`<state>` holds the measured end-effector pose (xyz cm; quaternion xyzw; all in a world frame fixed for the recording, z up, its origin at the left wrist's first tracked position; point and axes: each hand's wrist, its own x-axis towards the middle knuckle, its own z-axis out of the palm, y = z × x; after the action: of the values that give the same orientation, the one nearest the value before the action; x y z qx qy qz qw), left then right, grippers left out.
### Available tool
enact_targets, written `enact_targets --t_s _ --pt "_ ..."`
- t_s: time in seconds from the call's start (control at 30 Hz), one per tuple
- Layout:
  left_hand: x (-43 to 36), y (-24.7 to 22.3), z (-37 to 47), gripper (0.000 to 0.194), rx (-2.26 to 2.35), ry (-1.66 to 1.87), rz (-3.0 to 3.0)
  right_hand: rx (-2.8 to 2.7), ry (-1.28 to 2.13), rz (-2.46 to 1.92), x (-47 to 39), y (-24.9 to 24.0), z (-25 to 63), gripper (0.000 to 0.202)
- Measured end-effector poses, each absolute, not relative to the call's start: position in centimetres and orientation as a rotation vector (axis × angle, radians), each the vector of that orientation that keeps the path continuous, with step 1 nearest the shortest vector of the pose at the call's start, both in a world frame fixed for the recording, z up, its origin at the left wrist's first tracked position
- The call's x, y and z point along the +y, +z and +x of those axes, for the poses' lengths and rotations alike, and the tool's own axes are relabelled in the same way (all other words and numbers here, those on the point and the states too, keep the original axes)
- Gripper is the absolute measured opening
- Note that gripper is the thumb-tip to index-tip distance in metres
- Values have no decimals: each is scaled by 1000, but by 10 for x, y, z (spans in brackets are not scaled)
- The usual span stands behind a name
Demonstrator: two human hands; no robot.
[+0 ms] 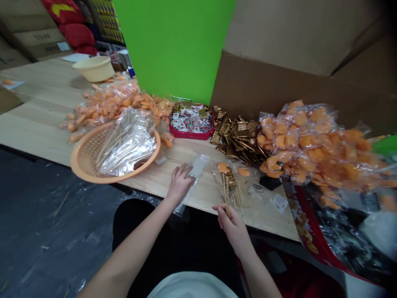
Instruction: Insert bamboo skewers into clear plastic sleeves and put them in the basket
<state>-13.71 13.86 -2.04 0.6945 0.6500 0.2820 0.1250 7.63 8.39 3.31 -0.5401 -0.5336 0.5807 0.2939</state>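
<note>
My left hand [180, 183] rests on a clear plastic bag [199, 164] near the table's front edge, its fingers spread and lying on the film. In my right hand [230, 223] are a few thin wooden sticks [227, 194], pinched at their lower ends and pointing away from me. More loose sticks [242, 191] lie just beyond that hand. Among them are a brown-gold packet [228, 179] and two orange pieces, one of them a flat round orange piece [223, 167].
An orange basket [81, 167] of bagged sticks stands left, before an orange bagged pile [105, 99]. A red tray [190, 135] of small printed packets and a brown-gold packet heap [238, 136] lie ahead. Another orange bagged pile [305, 145] is right. A green panel [176, 45] rises behind.
</note>
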Motion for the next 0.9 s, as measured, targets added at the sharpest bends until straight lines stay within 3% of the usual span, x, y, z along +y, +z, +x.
enact_targets --t_s 0.2,0.33,0.5,0.63,0.77,0.9 --pt "110 -11 -133 21 1730 1052 2007 -920 1854 -1495 137 8 38 42" --pt "77 -4 -121 23 1502 1060 1932 -902 1840 -1395 161 5 17 40" --pt "65 25 -112 59 1266 1228 907 -1103 1838 -1259 132 20 23 29" --pt "76 48 -100 67 968 1191 479 -1486 1670 -1192 97 29 31 23" --pt "71 56 -93 58 1002 1276 404 -1599 1521 -1237 87 36 49 31" --pt "56 61 -94 50 1067 1236 440 -1643 1005 -1305 106 42 73 43"
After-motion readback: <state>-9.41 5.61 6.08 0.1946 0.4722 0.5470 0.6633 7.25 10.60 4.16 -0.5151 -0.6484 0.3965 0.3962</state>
